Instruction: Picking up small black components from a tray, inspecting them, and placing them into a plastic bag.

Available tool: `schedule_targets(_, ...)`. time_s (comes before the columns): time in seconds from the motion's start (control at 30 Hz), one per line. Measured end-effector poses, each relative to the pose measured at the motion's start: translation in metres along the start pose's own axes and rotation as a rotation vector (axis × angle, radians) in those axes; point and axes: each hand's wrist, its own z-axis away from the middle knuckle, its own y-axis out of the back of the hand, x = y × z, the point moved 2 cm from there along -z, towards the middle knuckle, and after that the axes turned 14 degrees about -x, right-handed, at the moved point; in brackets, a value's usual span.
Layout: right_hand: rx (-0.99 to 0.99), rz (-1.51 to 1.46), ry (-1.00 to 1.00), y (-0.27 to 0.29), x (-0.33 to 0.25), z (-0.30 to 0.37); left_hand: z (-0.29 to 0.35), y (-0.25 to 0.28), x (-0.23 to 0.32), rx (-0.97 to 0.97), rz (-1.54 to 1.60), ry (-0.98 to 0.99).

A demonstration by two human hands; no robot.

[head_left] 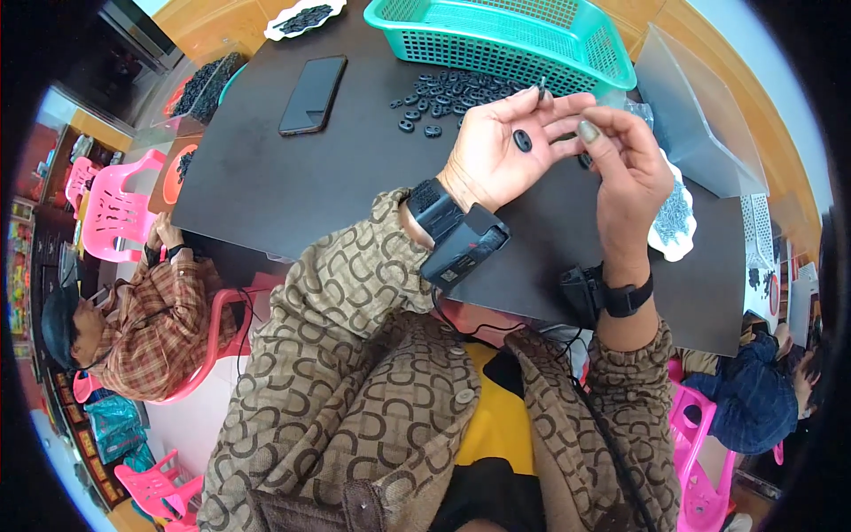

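My left hand [505, 146] is palm up over the dark table, with a black oval piece [522, 141] with holes lying in its palm. Its thumb and forefinger come together around something small and shiny. Close by the left fingertips, my right hand [631, 168] has its thumb and forefinger bent into a pinch. What sits in that pinch I cannot make out; a dark bit shows just below it. Behind my left hand, a pile of similar black pieces [443, 96] is spread on the table.
A green plastic basket [496, 49] stands behind the pile. A phone [313, 95] lies to the left. Scalloped white dishes hold small metal parts [674, 217] at right and black parts [306, 19] at far left. A clear bin [705, 115] stands back right. People sit on both sides.
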Motion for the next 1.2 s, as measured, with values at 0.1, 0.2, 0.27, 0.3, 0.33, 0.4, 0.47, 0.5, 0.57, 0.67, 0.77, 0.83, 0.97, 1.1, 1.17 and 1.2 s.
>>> schedule_targets(0.1,-0.003,0.106,0.000,-0.001,-0.001,-0.002,-0.001,-0.004,0.001,0.060,-0.044,-0.009)
schedule_targets(0.2,-0.048,0.258,0.014,-0.003,-0.002,-0.008,-0.003,-0.004,0.007,0.078,-0.079,-0.011)
schedule_targets(0.27,-0.078,0.343,0.028,-0.006,-0.002,-0.011,-0.002,-0.002,0.010,0.078,-0.096,-0.012)
schedule_targets(0.3,-0.091,0.379,0.043,-0.010,-0.001,-0.012,-0.001,-0.003,0.011,0.051,-0.075,-0.012)
schedule_targets(0.33,-0.105,0.414,0.058,-0.014,-0.001,-0.012,0.000,-0.004,0.011,0.024,-0.055,-0.012)
schedule_targets(0.4,-0.152,0.412,0.063,-0.024,0.003,-0.008,0.001,-0.003,0.012,0.073,-0.080,-0.011)
schedule_targets(0.47,-0.223,0.446,0.045,-0.033,0.002,-0.007,0.001,-0.003,0.012,0.122,-0.104,-0.009)
schedule_targets(0.5,-0.224,0.446,0.044,-0.034,0.005,-0.007,0.001,-0.001,0.014,0.122,-0.129,0.002)
schedule_targets(0.57,-0.199,0.503,0.048,-0.036,0.016,-0.007,0.001,0.004,0.014,0.121,-0.153,0.014)
schedule_targets(0.67,-0.170,0.525,0.109,-0.033,0.026,-0.004,0.000,0.012,0.010,0.124,-0.139,0.004)
schedule_targets(0.77,-0.196,0.046,-0.254,-0.011,0.044,-0.005,-0.006,0.016,0.004,0.139,-0.245,-0.009)
schedule_targets(0.83,-0.163,-0.171,-0.361,0.000,0.032,-0.012,-0.003,0.025,0.008,0.129,-0.248,0.087)
schedule_targets(0.97,-0.103,-0.481,-0.512,0.030,0.043,-0.015,-0.011,-0.008,0.003,0.306,-0.684,-0.091)
schedule_targets(1.1,-0.093,-0.617,-0.517,0.037,0.044,-0.018,-0.008,-0.027,0.000,0.341,-0.990,-0.101)
schedule_targets(1.17,-0.096,-0.621,-0.511,0.039,0.043,-0.018,-0.008,-0.035,-0.004,0.342,-1.270,-0.107)
schedule_targets(1.2,-0.103,-0.622,-0.508,0.038,0.042,-0.019,-0.008,-0.033,-0.002,0.343,-1.271,-0.109)
